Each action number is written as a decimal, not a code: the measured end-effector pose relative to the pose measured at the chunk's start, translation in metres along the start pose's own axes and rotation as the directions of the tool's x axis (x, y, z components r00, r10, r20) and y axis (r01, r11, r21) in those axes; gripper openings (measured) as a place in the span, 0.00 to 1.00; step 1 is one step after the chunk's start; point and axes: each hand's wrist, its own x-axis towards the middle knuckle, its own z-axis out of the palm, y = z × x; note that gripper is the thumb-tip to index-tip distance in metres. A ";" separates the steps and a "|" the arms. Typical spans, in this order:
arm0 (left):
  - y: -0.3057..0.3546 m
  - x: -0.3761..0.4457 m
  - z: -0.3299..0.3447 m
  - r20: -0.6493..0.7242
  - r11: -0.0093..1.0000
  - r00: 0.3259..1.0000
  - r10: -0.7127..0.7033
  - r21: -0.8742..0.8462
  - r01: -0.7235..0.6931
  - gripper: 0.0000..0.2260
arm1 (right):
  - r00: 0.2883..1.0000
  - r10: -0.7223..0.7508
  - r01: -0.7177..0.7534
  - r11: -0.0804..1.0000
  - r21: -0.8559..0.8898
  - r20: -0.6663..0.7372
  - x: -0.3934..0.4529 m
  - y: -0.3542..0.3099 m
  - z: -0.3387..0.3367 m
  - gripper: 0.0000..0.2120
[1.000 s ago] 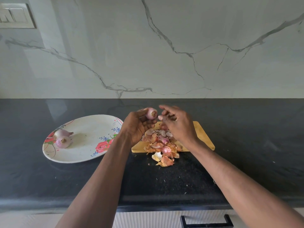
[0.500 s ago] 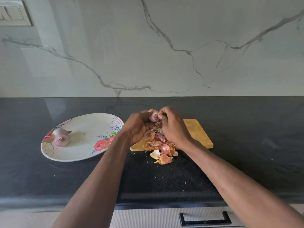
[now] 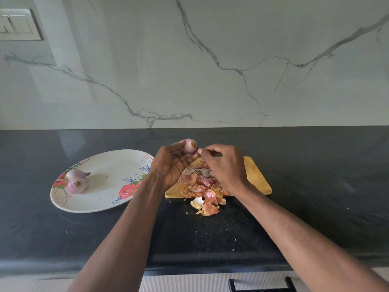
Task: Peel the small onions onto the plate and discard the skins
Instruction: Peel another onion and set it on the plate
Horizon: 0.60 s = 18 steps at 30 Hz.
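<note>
Two peeled pinkish small onions [image 3: 76, 180] are lying side by side on the left part of the oval white plate with red roses [image 3: 105, 165], which is sitting on the black stone countertop [image 3: 315, 186]. A third small onion, pale purple with a brown root end [image 3: 190, 146], is being held up above the far edge of the wooden cutting board [image 3: 255, 175] by the left hand [image 3: 172, 163], whose thumb and fingers are curling around it. The right hand [image 3: 223, 165] is hovering just beside that onion, its fingertips pinched together near the root end; whether they are gripping a bit of skin cannot be told. A heap of orange-brown papery onion skins [image 3: 202, 190] is spreading over the board's near left part and spilling onto the countertop, with one more reddish onion [image 3: 208, 193] sitting among them.
</note>
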 end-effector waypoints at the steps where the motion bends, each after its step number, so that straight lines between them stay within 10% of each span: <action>1: 0.000 -0.001 0.000 0.015 1.000 1.000 0.002 0.017 -0.002 0.07 | 1.000 -0.002 0.002 1.000 -0.011 -0.016 0.001 0.000 0.000 0.06; 18: -0.008 -0.005 0.008 0.132 0.974 0.989 0.073 0.204 -0.100 0.05 | 0.974 0.224 -0.226 0.966 0.127 0.034 0.004 0.006 0.006 0.05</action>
